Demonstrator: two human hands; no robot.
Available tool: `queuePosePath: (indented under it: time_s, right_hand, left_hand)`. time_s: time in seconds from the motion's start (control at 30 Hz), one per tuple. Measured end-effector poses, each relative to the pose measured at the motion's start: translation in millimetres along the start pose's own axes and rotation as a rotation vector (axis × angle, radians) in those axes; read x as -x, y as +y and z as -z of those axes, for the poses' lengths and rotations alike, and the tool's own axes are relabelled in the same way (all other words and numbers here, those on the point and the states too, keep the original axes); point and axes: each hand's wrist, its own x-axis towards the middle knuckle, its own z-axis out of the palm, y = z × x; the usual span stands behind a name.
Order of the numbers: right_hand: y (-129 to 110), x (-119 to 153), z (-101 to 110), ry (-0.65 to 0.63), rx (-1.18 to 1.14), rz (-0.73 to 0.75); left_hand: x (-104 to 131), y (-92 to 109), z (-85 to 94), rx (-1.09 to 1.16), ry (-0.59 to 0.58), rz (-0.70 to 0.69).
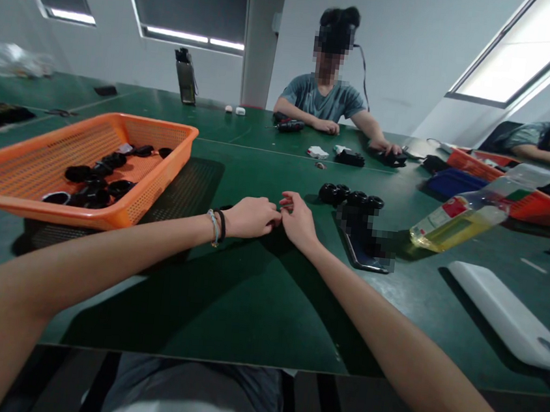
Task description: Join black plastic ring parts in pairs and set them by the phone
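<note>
My left hand and my right hand meet over the green table, fingertips close together or touching. Both have their fingers curled inward. Whatever they may pinch between them is too small or hidden to make out. A bracelet and a dark band circle my left wrist. Just beyond my right hand stands a row of several glossy black round parts. Beside my right forearm lies a phone, its screen partly blurred. An orange basket left of my left hand contains several black round parts.
A tilted bottle of yellow liquid and a white slab with a hole lie to the right. Across the table sits a person by a dark power tool. A dark drink bottle stands at the back.
</note>
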Motion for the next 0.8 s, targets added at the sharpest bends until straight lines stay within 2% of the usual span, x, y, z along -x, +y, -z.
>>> queuePosePath:
  time_s: [0.2, 0.43, 0.53, 0.63, 0.8]
  right_hand:
    - [-5.3, 0.7, 5.8, -0.059, 0.0, -0.054]
    - [-11.9, 2.9, 9.7, -0.062, -0.014, -0.044]
    - [-12.7, 3.8, 9.2, -0.048, -0.045, -0.021]
    - [-13.7, 5.6, 9.3, -0.061, -0.05, 0.034]
    - [-16.0, 9.7, 11.8, -0.143, 0.007, 0.2]
  left_hand:
    - [2.1, -0.1, 9.0, 0.13, 0.024, 0.083]
    - [19.0, -20.4, 17.6, 0.335, 0.225, 0.273]
    - [34.2, -27.2, 8.9, 0.403, 0.289, 0.397]
    - [52.0, -30.1, -6.6, 0.411, 0.282, 0.492]
    - [70.2, -30.8, -25.9, 0.305, 0.257, 0.503]
